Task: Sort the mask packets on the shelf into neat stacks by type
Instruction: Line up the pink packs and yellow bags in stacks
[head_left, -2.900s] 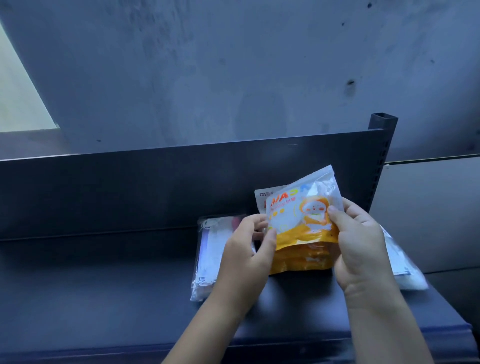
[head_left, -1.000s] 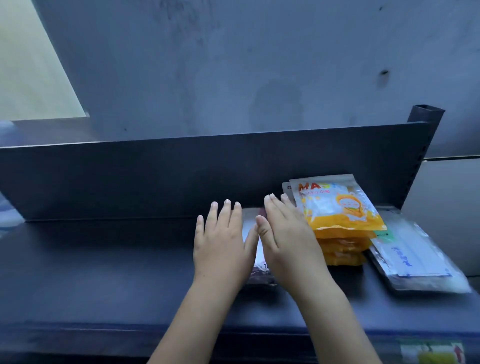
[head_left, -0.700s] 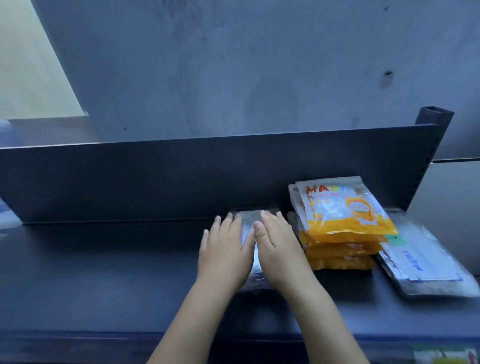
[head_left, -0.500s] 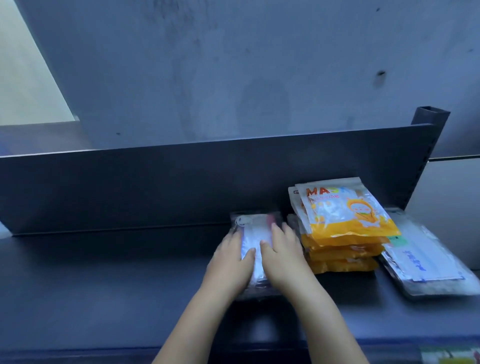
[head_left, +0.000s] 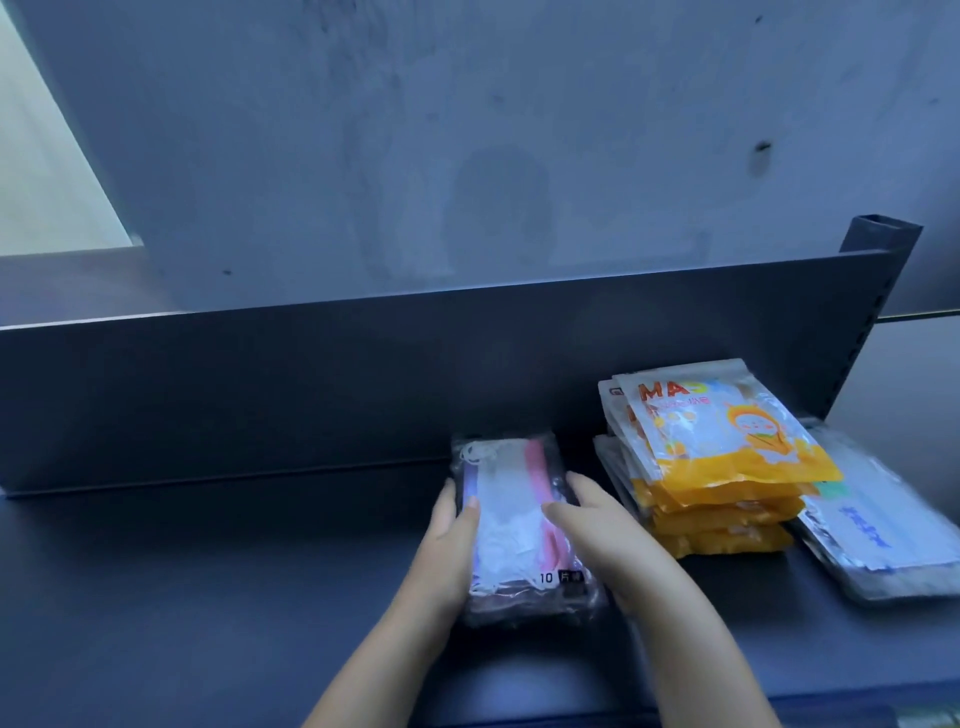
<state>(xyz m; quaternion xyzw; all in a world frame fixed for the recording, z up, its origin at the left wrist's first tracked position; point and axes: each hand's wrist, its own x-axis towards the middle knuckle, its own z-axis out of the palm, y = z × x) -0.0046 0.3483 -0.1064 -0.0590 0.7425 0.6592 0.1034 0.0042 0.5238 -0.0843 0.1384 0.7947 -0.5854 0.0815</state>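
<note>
A clear packet of white, pink and lilac masks lies flat on the dark shelf, its far end near the back panel. My left hand presses against its left side and my right hand against its right side, thumbs resting on top. Right of it stands a stack of orange-and-white mask packets with a cartoon figure. Further right lies a stack of clear packets with blue print.
The shelf's upright back panel runs across behind the packets, with a perforated post at its right end. A grey concrete wall rises behind. Bare shelf surface stretches to the left of my hands.
My hands have slid from lying flat over the clear packet to its two long sides, uncovering its top. The orange stack, set down earlier, and the blue-print stack stay put.
</note>
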